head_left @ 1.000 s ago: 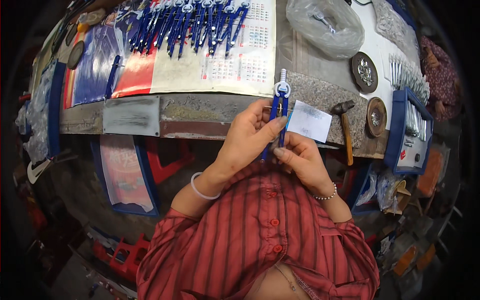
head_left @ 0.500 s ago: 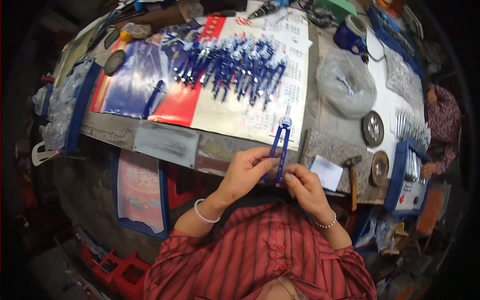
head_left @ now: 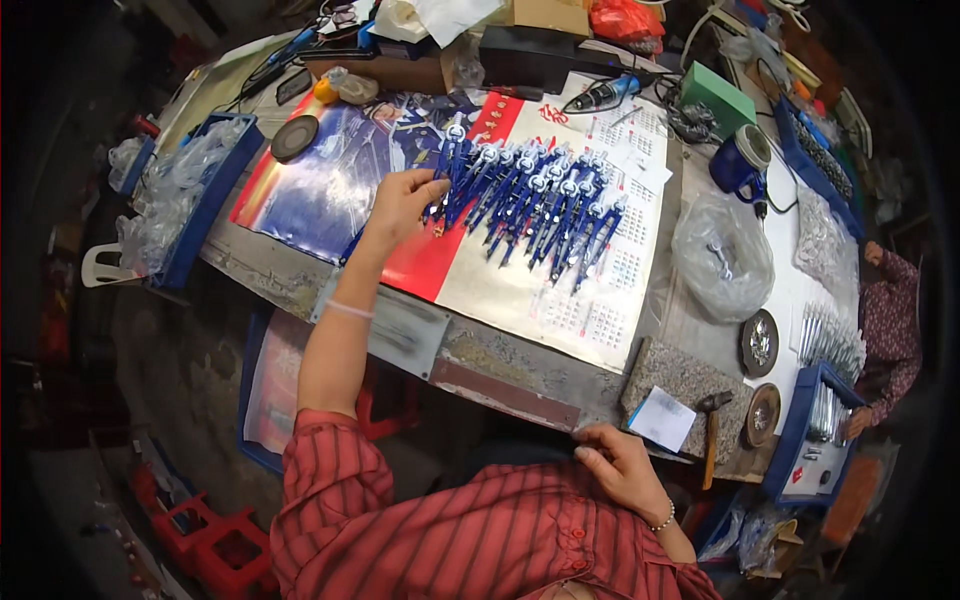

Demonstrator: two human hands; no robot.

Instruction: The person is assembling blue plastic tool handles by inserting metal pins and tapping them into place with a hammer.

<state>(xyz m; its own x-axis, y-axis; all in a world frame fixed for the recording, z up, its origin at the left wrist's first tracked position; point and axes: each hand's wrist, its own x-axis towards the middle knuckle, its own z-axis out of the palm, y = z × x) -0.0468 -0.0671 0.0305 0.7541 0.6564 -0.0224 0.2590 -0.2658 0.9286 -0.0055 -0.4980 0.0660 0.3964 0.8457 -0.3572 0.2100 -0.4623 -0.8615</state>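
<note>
Compasses (head_left: 540, 195) with blue legs and pale heads lay heaped on a printed sheet (head_left: 490, 300) at the upper centre of the frame, where the left hand (head_left: 403, 208) pinched the leftmost compass (head_left: 453, 155) between thumb and fingers. Lower, right of centre, the right hand (head_left: 622, 472) had loosely curled fingers near a white paper (head_left: 662, 420); whether it held anything could not be told.

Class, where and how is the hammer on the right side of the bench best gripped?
Probably by its wooden handle, with the right hand coming from the near side: the slim handle points toward the bench's front edge, while the broader head lies farther off, on the stone slab.
</note>
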